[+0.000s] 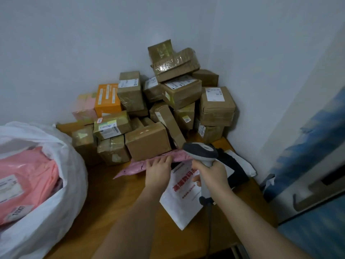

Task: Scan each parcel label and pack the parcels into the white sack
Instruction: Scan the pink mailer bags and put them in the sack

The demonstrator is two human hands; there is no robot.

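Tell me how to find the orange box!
Look at the box pile in the wall corner. On its left side, the orange box sits above a labelled brown box, beside a pale pink one. It is the only bright orange one.

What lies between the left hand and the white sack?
Only bare wooden table and the tail of the pink mailer under the left hand; the white sack stands apart, as the head view shows.
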